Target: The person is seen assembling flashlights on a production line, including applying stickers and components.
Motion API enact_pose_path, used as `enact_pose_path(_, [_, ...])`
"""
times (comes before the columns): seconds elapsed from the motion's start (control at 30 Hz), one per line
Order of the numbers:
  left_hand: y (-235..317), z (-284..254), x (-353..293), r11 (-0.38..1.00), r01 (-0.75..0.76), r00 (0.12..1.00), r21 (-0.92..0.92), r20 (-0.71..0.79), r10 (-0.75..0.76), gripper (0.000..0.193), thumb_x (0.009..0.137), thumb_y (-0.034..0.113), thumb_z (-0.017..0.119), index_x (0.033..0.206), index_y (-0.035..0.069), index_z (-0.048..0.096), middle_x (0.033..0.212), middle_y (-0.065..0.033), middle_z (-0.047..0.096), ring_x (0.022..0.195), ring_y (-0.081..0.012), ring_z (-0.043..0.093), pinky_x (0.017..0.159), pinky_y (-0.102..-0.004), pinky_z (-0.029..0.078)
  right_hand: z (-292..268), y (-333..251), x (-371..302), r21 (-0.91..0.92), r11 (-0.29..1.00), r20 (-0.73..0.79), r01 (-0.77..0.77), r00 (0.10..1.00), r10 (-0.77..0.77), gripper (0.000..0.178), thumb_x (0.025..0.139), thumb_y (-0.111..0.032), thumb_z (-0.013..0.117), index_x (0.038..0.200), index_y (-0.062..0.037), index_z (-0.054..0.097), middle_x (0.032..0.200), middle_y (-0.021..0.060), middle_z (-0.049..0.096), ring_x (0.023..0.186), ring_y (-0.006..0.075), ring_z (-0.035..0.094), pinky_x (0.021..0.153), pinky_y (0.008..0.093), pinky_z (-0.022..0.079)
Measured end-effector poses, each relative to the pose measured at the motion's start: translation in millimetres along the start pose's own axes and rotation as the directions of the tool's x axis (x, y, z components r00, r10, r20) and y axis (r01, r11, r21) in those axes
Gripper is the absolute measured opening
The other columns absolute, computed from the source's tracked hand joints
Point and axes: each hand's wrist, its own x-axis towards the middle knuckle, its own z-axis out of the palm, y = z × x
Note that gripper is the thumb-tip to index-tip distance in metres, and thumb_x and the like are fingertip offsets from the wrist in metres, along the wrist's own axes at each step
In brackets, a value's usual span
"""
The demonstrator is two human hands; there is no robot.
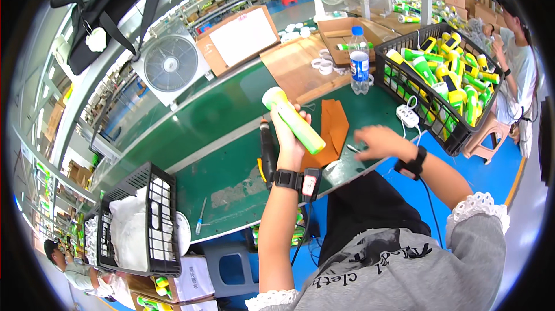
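Note:
My left hand (292, 140) is wrapped round a green and yellow flashlight (299, 127), its white round head tilted up to the left. Apart from it, to the right, my right hand (381, 142) hovers over the table's near edge with fingers curled and slightly blurred. A thin, small piece shows below its fingertips; its kind is unclear. Beneath and between my hands lies an orange-brown folded sheet (334, 126) on the green table (231, 166). Just left of my left wrist rests a black electric screwdriver (267, 152).
At the right stands a black crate (413, 100) heaped with flashlights, near a white power strip (407, 115). A water bottle (359, 62) stands beyond my hands. A small screwdriver (201, 217) lies left, beside a black crate (151, 218) with white bags. A fan (170, 65) sits far left.

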Motion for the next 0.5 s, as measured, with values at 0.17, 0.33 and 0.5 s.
enact_pose_path(0.17, [8.0,6.0,0.9,0.986,0.161,0.968,0.032,0.19,-0.165,0.052,0.082,0.057,0.039,0.105,0.012,0.047,0.069,-0.0011,0.044,0.051,-0.0103,0.041,0.046,-0.0255,0.041,38.5,43.9,-5.8,0.194,0.978,-0.112,-0.08,0.988,0.103,0.024,0.074,-0.021,0.063,0.084,-0.0043,0.05,0.077,0.0143,0.058,0.077,0.0334,0.056,0.065,0.0432,0.043])
enact_pose_path(0.33, [-14.4,0.5,16.7,0.976,0.212,0.927,-0.052,0.326,-0.184,0.041,0.083,0.046,0.041,0.103,0.011,0.045,0.077,-0.0034,0.045,0.052,-0.0112,0.04,0.043,-0.025,0.037,35.8,74.0,34.9,0.215,0.955,-0.24,-0.202,0.937,0.252,0.018,0.074,-0.014,0.06,0.085,-0.0034,0.05,0.072,0.0143,0.058,0.073,0.034,0.057,0.064,0.0437,0.043])
enact_pose_path(0.5, [-25.7,-3.3,31.8,0.998,0.068,0.972,-0.013,0.228,-0.063,0.035,0.083,0.042,0.04,0.097,0.009,0.043,0.082,-0.0047,0.046,0.055,-0.0124,0.041,0.045,-0.0248,0.037,-6.2,60.7,74.6,0.467,0.884,-0.345,-0.011,0.918,0.194,0.019,0.077,-0.01,0.054,0.094,-0.002,0.05,0.073,0.015,0.059,0.069,0.0294,0.058,0.062,0.0365,0.045])
